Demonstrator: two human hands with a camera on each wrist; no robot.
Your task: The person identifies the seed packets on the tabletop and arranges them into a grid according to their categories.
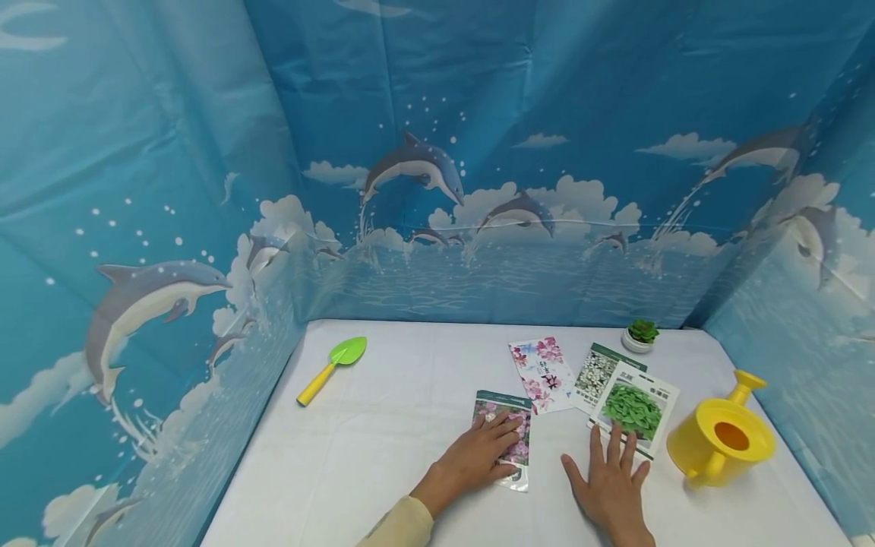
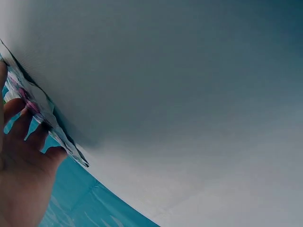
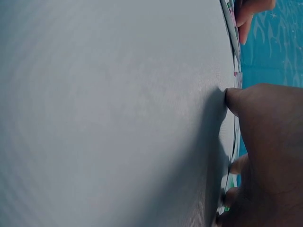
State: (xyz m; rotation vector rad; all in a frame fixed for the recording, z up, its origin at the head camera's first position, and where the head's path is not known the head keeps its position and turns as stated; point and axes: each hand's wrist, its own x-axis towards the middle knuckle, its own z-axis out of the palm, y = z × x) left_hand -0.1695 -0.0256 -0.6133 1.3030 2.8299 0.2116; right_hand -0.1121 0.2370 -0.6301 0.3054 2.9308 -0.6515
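My left hand (image 1: 480,450) rests with spread fingers on a seed packet with pink flowers (image 1: 522,441) in the head view. The left wrist view shows its fingertips along the top of that packet (image 2: 47,111), which lies on the white cloth. To the right, my right hand (image 1: 611,486) lies with fingers spread, fingertips at the lower edge of a seed packet with green leaves (image 1: 632,410). Its thumb touches the cloth in the right wrist view. Partly under the leafy packet is one with white flowers (image 1: 595,374). A white packet with pink blossoms (image 1: 540,372) lies left of these.
A yellow watering can (image 1: 711,448) stands right of my right hand. Behind it sits a small potted succulent (image 1: 641,334). A toy trowel (image 1: 333,370) with a green blade and yellow handle lies at the far left. Dolphin-printed blue curtains (image 1: 437,281) enclose the white table (image 1: 383,456).
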